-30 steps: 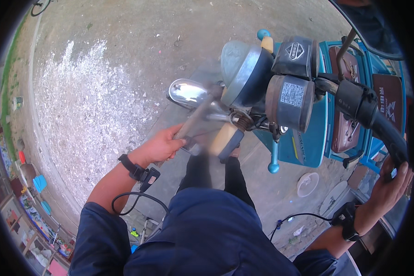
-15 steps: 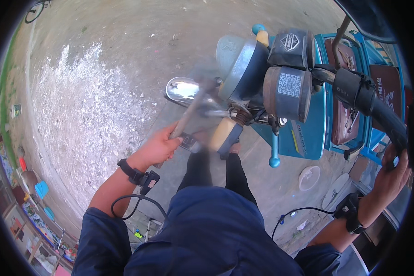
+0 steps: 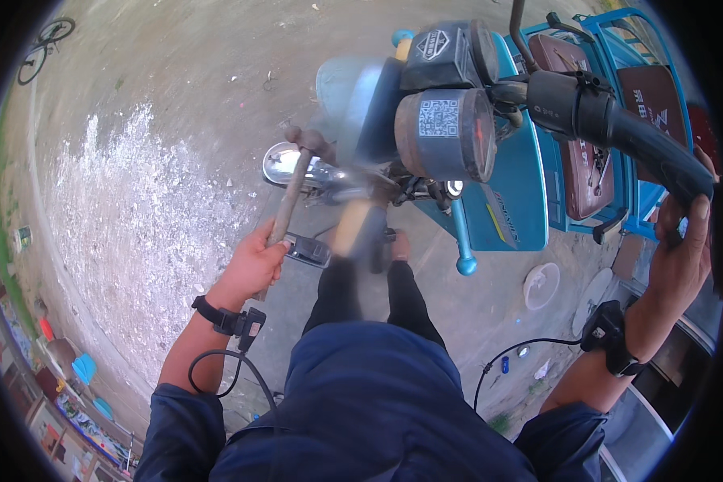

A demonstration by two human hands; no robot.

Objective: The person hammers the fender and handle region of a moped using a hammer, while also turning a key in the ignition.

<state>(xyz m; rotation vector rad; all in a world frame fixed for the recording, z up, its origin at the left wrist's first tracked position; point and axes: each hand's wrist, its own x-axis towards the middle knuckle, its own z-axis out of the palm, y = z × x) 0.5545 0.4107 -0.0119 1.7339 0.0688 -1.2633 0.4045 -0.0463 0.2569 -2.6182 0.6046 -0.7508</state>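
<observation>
A hammer (image 3: 295, 186) with a wooden handle and a rusty head is in my left hand (image 3: 253, 261), whose fingers are wrapped round the handle. Its head stands up over the chrome front mudguard (image 3: 283, 165) of a blue three-wheeled cargo vehicle; I cannot tell whether they touch. At the far right my right hand (image 3: 684, 221) is closed on the end of the black handlebar (image 3: 647, 143), partly hidden by the bar. Between my hands are the round gauge (image 3: 446, 135) and a square black box (image 3: 438, 60). The headlight housing (image 3: 353, 100) is smeared by motion.
Brown seats (image 3: 590, 189) and a blue frame lie at the right. On the ground are a pale round basin (image 3: 541, 286) and a white-stained patch (image 3: 153, 209). A bicycle (image 3: 46, 50) stands far left. Cables run from both wrists.
The vehicle's front and handlebar have shifted left and up in view. The blurred hammer is now sharper, its head farther left, away from the headlight. My right hand stays on the handlebar.
</observation>
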